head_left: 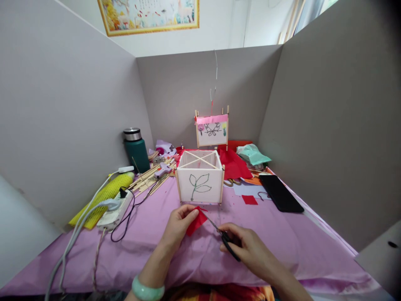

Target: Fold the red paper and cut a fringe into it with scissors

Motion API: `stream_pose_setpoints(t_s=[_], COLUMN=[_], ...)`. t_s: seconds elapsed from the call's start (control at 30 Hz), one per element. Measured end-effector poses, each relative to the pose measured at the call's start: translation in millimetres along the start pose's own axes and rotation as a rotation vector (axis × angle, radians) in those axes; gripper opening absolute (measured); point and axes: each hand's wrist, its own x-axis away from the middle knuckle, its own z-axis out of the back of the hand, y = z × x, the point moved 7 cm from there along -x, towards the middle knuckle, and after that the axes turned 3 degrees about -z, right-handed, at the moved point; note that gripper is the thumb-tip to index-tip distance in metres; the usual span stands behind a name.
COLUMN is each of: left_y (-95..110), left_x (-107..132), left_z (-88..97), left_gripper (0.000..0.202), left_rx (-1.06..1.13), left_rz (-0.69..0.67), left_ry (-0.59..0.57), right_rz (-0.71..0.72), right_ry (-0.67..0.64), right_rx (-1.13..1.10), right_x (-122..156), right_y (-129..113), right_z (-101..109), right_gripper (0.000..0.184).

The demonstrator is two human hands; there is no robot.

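My left hand (181, 221) pinches a small piece of red paper or cloth (196, 222) between thumb and fingers; which material it is I cannot tell. In my right hand (242, 242) is a pair of black-handled scissors (230, 246), its blades reaching up and left to the top edge of the red piece. A thin red sliver shows at the blade tips. Just beyond my hands stands a box-shaped lantern (200, 184) with white sides, a wooden stick frame and crossed sticks on top; a green leafy sprig is drawn on its front.
Behind hangs a smaller lantern (212, 131) on a wire. Left are a green bottle (138, 152), wooden sticks (150, 179), a glue gun (163, 170) and a power strip (115, 211) with cables. Right lie a phone (280, 193), a red square (249, 200) and red material (233, 163). Grey panels surround the table.
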Motion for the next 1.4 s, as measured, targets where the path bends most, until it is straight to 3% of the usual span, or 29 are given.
stream_pose_setpoints(t_s=[0.43,1.4], left_y=[-1.8,-1.7], left_x=[-2.9,-1.8], left_z=[9.3,4.3], left_gripper=[0.025,0.029], left_rx=[0.117,0.029], left_rz=[-0.037,-0.017], left_ry=[0.042,0.025], right_rz=[-0.032,-0.023], right_ry=[-0.135,-0.067], right_rx=[-0.135,-0.063], right_x=[6.5,3.2], right_y=[-12.6,-6.4], right_z=[2.2,1.0], right_gripper=[0.023,0.022])
